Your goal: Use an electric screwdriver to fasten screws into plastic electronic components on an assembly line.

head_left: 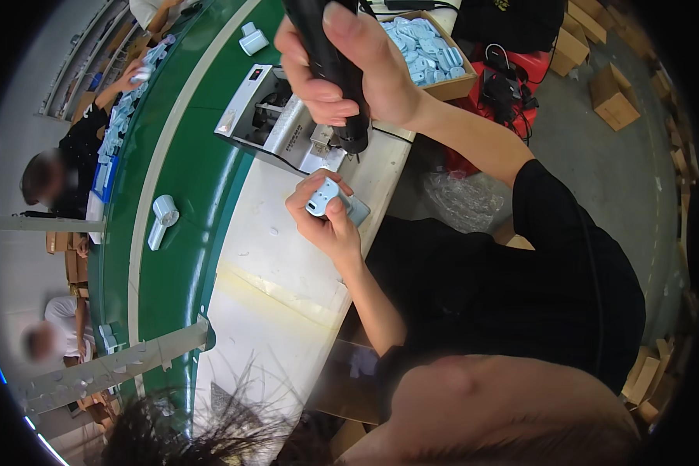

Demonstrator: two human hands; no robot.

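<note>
L hand [330, 221] pinches a small pale-blue part [324, 198] betw. thumb & fingers, over the white bench edge [272, 256]. Just above — R hand [346, 66] wrapped tight round a black powered driver [332, 70], tip down nr the part, apart. Behind: grey machine [276, 116], box of blue parts [431, 50].

A green conveyor belt [186, 179] runs from twelve to seven o'clock, carrying a small white fan [161, 218] at nine and another [252, 39] at twelve. A grey machine [268, 116] sits on the white bench [264, 311]; a cardboard box [452, 84] of pale blue parts [423, 48] lies at one o'clock. Brown cartons [615, 97] stand at two.
</note>
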